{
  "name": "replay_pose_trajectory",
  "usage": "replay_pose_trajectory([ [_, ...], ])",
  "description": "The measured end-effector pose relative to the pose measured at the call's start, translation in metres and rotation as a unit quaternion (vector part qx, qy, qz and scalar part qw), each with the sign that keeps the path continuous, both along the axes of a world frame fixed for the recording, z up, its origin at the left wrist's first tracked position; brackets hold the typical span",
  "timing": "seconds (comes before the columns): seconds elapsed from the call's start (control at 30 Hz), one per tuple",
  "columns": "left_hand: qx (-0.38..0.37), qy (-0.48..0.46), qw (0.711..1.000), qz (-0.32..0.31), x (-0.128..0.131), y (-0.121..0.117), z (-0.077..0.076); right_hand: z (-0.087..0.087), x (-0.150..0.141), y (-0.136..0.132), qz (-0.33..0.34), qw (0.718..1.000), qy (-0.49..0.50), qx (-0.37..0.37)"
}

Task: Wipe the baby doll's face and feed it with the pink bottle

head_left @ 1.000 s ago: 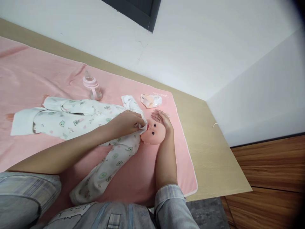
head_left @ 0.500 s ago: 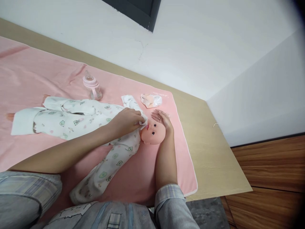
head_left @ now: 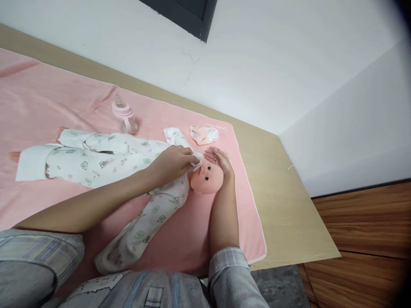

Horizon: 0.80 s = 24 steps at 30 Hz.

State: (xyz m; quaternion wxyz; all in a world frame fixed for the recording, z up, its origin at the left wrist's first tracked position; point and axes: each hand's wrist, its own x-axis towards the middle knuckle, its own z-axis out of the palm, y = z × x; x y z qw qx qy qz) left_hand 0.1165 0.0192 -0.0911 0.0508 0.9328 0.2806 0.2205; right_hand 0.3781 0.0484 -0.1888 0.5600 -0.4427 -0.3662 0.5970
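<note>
A baby doll (head_left: pixel 207 177) in white patterned clothes (head_left: pixel 128 160) lies on its back, its head to the right. My left hand (head_left: pixel 175 160) reaches across its chest, fingers closed on a white wipe (head_left: pixel 198 160). The wipe is against the doll's cheek, beside its mouth. Around the top of the head, on the far side, rests my right hand (head_left: pixel 221 160), palm turned to the head and fingers stretched out. Whether it bears the head's weight I cannot tell.
A pink blanket (head_left: pixel 237 222) covers much of the wooden table (head_left: pixel 282 205). On it, beyond the doll, stand a pink-topped baby bottle (head_left: pixel 125 117) and a crumpled plastic packet (head_left: pixel 204 134). A white wall (head_left: pixel 244 64) runs along the far edge.
The wipe in my left hand has shifted slightly outward, from beside the mouth toward the doll's far cheek. My right hand and the doll's head look unmoved.
</note>
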Motion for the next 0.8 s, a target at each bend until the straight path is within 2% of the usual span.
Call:
replay_pose_trajectory([
  [0.17, -0.011, -0.033, 0.999, -0.008, -0.0016, -0.0017, 0.0011, 0.0015, -0.0005, -0.0001, -0.002, 1.0, -0.004, -0.008],
  [0.3, -0.082, -0.096, 0.991, -0.043, -0.0027, -0.0048, 0.0003, 0.0002, -0.0001, 0.0001, 0.0, 1.0, -0.003, -0.002],
  [0.43, -0.128, -0.104, 0.984, -0.062, -0.0026, -0.0059, -0.0034, -0.0019, 0.0007, 0.0005, 0.001, 1.0, -0.002, 0.005],
  [0.67, -0.092, -0.093, 0.991, -0.035, 0.0008, -0.0037, -0.0076, -0.0019, 0.0011, 0.001, 0.003, 1.0, -0.006, 0.003],
  [0.8, -0.087, -0.083, 0.992, -0.027, 0.0009, -0.004, -0.004, -0.0007, 0.0008, 0.0, 0.003, 1.0, -0.006, 0.003],
])
